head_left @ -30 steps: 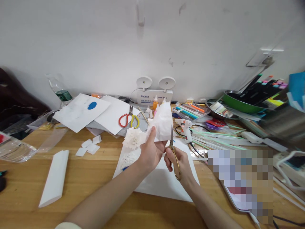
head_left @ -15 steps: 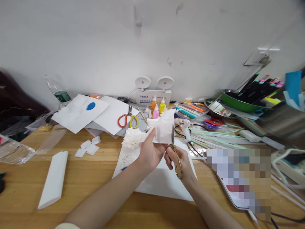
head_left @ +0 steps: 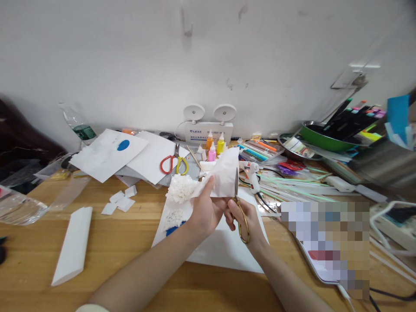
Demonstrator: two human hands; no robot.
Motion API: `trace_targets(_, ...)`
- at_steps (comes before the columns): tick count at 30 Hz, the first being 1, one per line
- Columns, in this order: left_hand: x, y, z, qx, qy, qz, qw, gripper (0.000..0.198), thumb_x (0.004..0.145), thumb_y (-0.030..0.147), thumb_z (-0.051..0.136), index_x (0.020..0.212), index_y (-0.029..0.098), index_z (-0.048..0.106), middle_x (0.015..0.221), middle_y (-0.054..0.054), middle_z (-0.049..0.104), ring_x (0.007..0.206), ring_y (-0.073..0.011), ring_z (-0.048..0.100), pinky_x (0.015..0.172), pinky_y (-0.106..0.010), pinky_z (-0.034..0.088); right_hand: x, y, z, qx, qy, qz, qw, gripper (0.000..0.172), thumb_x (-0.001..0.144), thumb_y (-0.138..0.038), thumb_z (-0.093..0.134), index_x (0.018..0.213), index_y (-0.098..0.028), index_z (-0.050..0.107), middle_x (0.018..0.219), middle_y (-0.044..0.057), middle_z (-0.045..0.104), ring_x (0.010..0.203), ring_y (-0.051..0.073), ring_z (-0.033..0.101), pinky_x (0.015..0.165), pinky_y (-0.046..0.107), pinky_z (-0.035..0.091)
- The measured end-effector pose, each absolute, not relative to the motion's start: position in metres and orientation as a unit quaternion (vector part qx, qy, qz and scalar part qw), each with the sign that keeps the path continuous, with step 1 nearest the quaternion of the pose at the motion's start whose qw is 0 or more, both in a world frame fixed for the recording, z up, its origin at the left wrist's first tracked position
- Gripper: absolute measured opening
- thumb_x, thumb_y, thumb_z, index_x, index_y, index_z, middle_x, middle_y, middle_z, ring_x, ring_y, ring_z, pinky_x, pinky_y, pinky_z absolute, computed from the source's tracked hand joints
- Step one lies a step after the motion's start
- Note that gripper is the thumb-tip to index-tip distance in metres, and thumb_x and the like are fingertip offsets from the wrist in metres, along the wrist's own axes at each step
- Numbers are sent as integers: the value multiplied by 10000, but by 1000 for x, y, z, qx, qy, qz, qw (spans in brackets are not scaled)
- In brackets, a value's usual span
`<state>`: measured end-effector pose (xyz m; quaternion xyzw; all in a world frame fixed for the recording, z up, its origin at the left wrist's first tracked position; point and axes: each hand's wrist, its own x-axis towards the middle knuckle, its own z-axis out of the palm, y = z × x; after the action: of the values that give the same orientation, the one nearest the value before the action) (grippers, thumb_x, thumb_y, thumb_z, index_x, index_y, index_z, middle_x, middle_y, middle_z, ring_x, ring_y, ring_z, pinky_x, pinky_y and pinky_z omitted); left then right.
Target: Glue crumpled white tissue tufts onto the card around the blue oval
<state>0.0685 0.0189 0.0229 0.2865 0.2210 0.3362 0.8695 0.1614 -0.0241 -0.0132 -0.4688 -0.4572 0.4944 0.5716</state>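
Observation:
My left hand (head_left: 208, 212) pinches a piece of white paper (head_left: 224, 173) by its lower left part, thumb on top. Gold-handled scissors (head_left: 243, 223) are gripped in my right hand (head_left: 245, 216), their blades pointing up along the paper's right edge. Whether the blades are parted cannot be made out. Below both hands lies a white sheet (head_left: 227, 247) on the wooden table. A clump of white crumpled bits (head_left: 182, 189) rests at that sheet's upper left, with a blue patch (head_left: 174, 229) lower down, partly hidden by my left forearm.
Red-and-yellow-handled scissors (head_left: 175, 162) lie behind, beside white sheets (head_left: 110, 151). Small paper squares (head_left: 121, 200) and a folded paper (head_left: 73, 247) are at left. A glue gun (head_left: 252, 175), paint bottles (head_left: 212, 152), a green bowl (head_left: 325, 138) and a blurred-out tablet-like device (head_left: 320, 260) also stand or lie around.
The white paper has tilted and shifted slightly in my left hand, its lower left corner now spread beside the thumb. More of the blue patch shows. The scissors stay at the right edge.

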Motion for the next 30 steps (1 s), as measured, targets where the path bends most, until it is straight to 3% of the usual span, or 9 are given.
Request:
trace_targets(5,69,17,23,287,256,337,859,690,857,498,138,1039,-6,574,524,-113,624,279,-167,472,279,-280,378,161,-25,-13,-462,-451,500,577,374,785,-471,500,567,-183,404,428,-69,379,351,56,350,363,208,254)
trace_targets(9,70,16,23,290,257,344,855,676,857,505,149,1045,9,569,535,-105,625,285,-164,479,280,-270,378,160,-24,-13,-482,-441,495,573,394,778,-493,498,557,-184,393,419,-68,384,340,53,349,355,203,255)
trace_targets(24,73,12,31,199,258,445,834,452,838,409,379,1124,96,533,697,-90,678,577,-244,640,469,-330,504,158,-24,-18,-509,-429,485,567,446,765,-543,482,522,-186,372,398,-76,349,299,38,326,313,183,235)
trace_targets(30,72,11,34,182,254,451,836,429,864,353,341,1112,69,545,806,-124,693,667,-249,654,535,-329,509,157,-24,-13,-520,-420,486,563,466,744,-572,487,512,-183,375,389,-75,343,287,34,317,292,173,228)
